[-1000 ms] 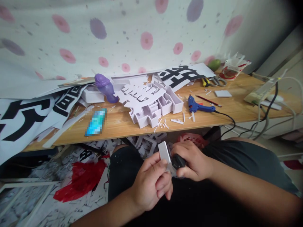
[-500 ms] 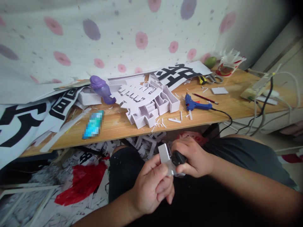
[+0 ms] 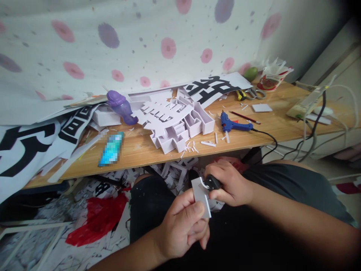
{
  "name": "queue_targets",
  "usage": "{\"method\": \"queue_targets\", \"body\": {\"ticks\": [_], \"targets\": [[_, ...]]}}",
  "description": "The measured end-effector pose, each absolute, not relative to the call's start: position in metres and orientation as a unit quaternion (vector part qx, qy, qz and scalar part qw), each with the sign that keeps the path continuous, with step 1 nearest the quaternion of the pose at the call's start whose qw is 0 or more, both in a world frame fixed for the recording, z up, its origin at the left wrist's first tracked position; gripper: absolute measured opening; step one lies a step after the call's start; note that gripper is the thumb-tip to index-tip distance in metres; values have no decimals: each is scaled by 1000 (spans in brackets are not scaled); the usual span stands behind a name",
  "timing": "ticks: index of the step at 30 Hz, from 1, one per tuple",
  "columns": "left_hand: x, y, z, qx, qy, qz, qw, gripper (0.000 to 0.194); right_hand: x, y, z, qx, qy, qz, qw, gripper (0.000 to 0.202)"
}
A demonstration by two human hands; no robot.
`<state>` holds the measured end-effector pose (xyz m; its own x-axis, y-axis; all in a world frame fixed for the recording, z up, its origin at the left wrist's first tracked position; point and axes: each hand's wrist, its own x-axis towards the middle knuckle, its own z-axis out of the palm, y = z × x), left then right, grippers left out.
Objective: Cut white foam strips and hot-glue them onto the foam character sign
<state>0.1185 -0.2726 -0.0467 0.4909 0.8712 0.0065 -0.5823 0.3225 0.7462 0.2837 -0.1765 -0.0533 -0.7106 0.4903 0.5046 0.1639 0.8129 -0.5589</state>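
A small flat white piece is pinched between the thumb and fingers of my left hand, over my lap. My right hand is closed around a black tool, whose end touches the right edge of the white piece. What kind of tool it is cannot be made out. On the wooden table beyond my hands sit white raised letter shapes. To their right lies a blue glue gun with a black cord.
A purple bottle, a phone-like blurred object, printed sheets, a pencil, scissors and a cup are on the table. Below are white scraps and a red bag.
The white piece has turned and shifted slightly down in my left hand. A curved notch now shows at its right edge beside the tool. My right hand has moved a little.
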Motion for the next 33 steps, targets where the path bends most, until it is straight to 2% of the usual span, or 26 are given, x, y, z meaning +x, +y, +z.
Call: {"method": "queue_targets", "body": {"ticks": [6,9,12,16,18,21,24,27,28,33], "targets": [[120,-276,-48,345,223,446,795,18,283,-172,-59,-207,-882,266,329,55],[121,-279,-48,355,207,421,809,21,282,-169,-63,-227,-859,324,325,51],[120,-278,-50,351,210,456,791,20,283,-169,-62,-231,-815,396,354,47],[116,-271,-56,404,325,473,712,23,280,-177,-52,-210,-737,524,371,46],[114,-267,-59,459,401,423,670,30,276,-182,-48,-201,-699,601,332,42],[111,-259,-60,528,468,342,621,34,269,-188,-47,-239,-675,638,283,35],[98,-248,-56,630,516,313,488,29,266,-188,-50,-291,-668,631,267,35],[56,-232,-50,679,626,329,195,19,270,-183,-55,-328,-685,598,256,35],[36,-227,-48,650,666,342,132,18,272,-180,-56,-335,-697,583,251,35],[-76,-209,-48,538,780,313,-59,25,277,-170,-63,-352,-732,532,239,33]]}}
